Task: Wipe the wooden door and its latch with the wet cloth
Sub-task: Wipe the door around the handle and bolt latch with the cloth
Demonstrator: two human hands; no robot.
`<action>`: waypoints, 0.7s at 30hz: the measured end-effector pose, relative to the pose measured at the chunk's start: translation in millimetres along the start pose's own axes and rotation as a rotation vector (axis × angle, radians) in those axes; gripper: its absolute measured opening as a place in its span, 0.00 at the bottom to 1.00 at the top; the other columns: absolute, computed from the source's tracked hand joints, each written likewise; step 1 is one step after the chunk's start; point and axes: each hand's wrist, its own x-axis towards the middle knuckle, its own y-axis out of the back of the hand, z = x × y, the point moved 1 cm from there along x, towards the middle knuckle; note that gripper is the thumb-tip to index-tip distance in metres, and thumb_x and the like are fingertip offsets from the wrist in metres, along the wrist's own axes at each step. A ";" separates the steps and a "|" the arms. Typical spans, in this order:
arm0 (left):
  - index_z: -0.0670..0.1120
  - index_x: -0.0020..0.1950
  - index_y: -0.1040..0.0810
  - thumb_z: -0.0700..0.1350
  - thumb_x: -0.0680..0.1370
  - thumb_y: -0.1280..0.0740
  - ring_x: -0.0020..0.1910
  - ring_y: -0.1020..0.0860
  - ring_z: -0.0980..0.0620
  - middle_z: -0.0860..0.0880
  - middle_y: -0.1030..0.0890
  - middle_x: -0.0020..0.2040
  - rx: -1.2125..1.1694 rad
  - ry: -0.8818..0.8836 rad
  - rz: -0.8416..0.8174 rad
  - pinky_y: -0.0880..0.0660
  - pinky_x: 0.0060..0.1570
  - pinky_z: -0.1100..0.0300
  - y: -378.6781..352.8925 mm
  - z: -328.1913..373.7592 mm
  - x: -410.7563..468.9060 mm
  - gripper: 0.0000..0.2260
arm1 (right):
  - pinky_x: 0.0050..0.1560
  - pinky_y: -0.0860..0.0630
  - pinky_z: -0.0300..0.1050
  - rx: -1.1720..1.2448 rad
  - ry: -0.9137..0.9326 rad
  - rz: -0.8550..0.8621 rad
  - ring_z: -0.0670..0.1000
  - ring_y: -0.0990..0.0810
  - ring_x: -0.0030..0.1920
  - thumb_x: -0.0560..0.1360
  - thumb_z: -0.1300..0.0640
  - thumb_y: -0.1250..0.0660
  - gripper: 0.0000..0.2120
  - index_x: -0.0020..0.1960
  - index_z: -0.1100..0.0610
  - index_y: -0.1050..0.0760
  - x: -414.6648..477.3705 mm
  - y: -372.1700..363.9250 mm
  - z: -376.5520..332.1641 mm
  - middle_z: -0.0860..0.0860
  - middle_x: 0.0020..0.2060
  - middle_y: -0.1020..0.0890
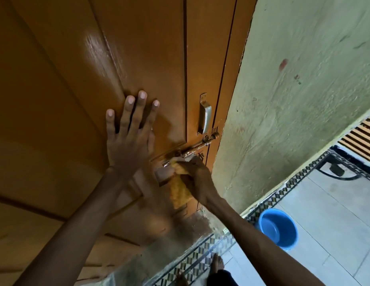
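The glossy brown wooden door [72, 89] fills the left and top of the view. Its metal sliding latch [197, 146] sits near the door's right edge, below a silver pull handle [205, 115]. My left hand [131, 135] lies flat on the door panel with fingers spread, holding nothing. My right hand [197, 178] is closed around a yellow cloth [179, 191] and presses it against the lower end of the latch. Part of the cloth hangs down below the hand.
A pale green wall [293, 100] stands right of the door frame. A blue plastic basin [278, 228] sits on the tiled floor [334, 213] at the lower right. A bare foot [218, 263] shows near the patterned floor border. A black metal stand is at the far right.
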 end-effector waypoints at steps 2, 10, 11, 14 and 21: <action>0.53 0.82 0.39 0.49 0.84 0.42 0.82 0.56 0.48 0.47 0.44 0.82 -0.023 0.011 -0.027 0.59 0.78 0.43 1.8 1.3 1.5 0.25 | 0.45 0.25 0.31 0.095 -0.142 0.131 0.43 0.23 0.44 0.77 0.63 0.33 0.11 0.59 0.61 0.21 1.1 12.3 23.5 0.50 0.46 0.21; 0.44 0.67 0.20 0.49 0.81 0.42 0.55 0.26 0.41 0.43 0.22 0.59 -0.505 0.183 -0.359 0.30 0.52 0.46 3.7 78.4 -71.7 0.18 | 0.42 0.27 0.36 0.130 -0.235 0.427 0.50 0.23 0.42 0.72 0.57 0.25 0.15 0.57 0.61 0.18 34.1 43.4 63.2 0.60 0.48 0.16; 0.43 0.65 0.21 0.50 0.81 0.42 0.52 0.25 0.40 0.42 0.22 0.57 -0.528 0.237 -0.423 0.27 0.51 0.46 -3.3 83.9 -80.7 0.18 | 0.42 0.25 0.38 0.104 -0.201 0.420 0.50 0.23 0.42 0.71 0.57 0.25 0.15 0.57 0.60 0.18 40.0 40.4 57.3 0.59 0.47 0.17; 0.42 0.59 0.25 0.45 0.80 0.38 0.51 0.27 0.39 0.41 0.22 0.53 -0.501 0.265 -0.423 0.26 0.50 0.44 -18.6 93.4 -94.9 0.11 | 0.57 0.25 0.38 0.227 -0.142 0.341 0.41 0.25 0.51 0.75 0.60 0.29 0.15 0.61 0.59 0.21 46.9 19.5 37.1 0.53 0.54 0.19; 0.43 0.49 0.17 0.37 0.73 0.29 0.49 0.27 0.40 0.44 0.19 0.47 -0.200 0.222 -0.471 0.29 0.43 0.48 -18.7 101.6 -86.4 0.07 | 0.58 0.31 0.22 0.290 0.082 0.136 0.33 0.26 0.53 0.73 0.64 0.28 0.16 0.60 0.62 0.20 43.6 36.3 54.7 0.49 0.56 0.20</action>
